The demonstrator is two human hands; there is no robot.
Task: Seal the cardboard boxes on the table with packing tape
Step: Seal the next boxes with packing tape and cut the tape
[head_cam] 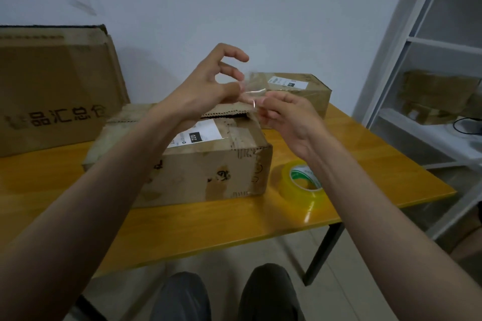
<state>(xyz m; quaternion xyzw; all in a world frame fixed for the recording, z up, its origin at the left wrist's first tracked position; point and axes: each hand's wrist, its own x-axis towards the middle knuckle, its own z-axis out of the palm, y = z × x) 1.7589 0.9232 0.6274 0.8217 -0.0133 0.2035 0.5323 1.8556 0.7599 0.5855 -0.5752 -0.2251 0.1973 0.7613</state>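
A clear strip (254,91) of tape is stretched between the two hands, above the far edge of the box (208,154) on the table (234,219). The left hand (208,86) pinches one end between thumb and a finger, the other fingers curled up and apart; the right hand (284,117) pinches the other end with curled fingers. Under the left hand the box's white label reads "220" on a black patch — the rest is blurred. Its top flap shows a torn, corrugated edge.

Below the right wrist lies a yellowish tape roll (302,185) with a green-and-white core; its print is not readable. Beyond the right hand stands a smaller box (300,91) with a white label. Left of the left hand a large carton (57,88) bears the characters "品汇总仓". Right of the hands, a white shelf (427,41) holds more cartons.
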